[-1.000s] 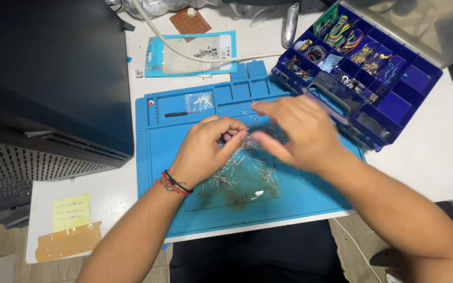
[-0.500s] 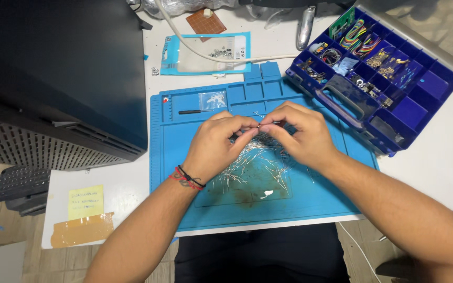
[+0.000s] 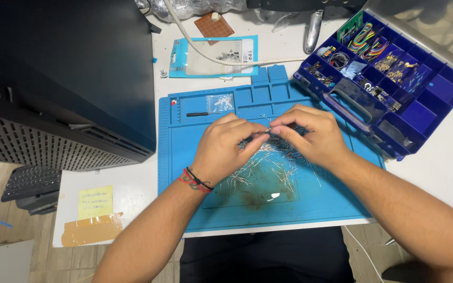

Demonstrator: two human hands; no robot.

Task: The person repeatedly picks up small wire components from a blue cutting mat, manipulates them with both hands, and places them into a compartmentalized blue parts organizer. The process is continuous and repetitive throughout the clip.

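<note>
Pinched between both hands: one small leaded part [image 3: 268, 129], left hand [image 3: 225, 147] and right hand [image 3: 310, 135] fingertips closed on it from either side, just above the blue mat [image 3: 184, 157]

Head view only: loose heap of same parts [image 3: 268, 167] lies on mat under hands; parts box [image 3: 394, 89] near, on the right

Judging handling: featherlight, thin wire legs bend easily, body likely stiffer, so best gripped by body, legs left alone

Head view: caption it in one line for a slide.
Both hands, left hand and right hand, pinch a small wire-leaded component above loose components on a blue mat.
</note>
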